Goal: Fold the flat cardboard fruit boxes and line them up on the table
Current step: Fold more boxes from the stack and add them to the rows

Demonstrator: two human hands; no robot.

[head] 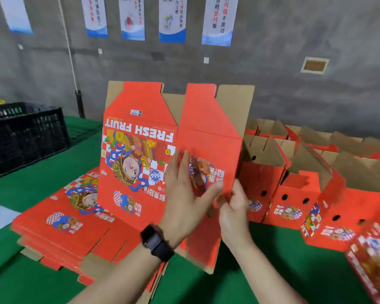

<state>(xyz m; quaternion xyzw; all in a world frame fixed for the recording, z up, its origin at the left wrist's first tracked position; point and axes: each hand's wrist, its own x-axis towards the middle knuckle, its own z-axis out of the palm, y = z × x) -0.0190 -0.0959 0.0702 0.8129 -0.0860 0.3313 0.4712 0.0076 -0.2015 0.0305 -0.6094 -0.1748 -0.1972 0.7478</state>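
Holding one flat red printed cardboard fruit box (138, 154) upright over the green worktop (272, 273), so we can bend its panels | left hand (184, 191) laid flat, pressing the side panel at the crease | right hand (235, 209) pinching the lower edge to steady it | stack of flat red cardboard boxes (62, 222) beneath, within reach | folded red boxes (292, 194) lined up at right

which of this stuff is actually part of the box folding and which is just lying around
In the job: upright flat box, touched by left hand, gripped by right hand; stack of flat boxes; row of folded boxes; green table.
Just there: black crate; wall posters; wristwatch.
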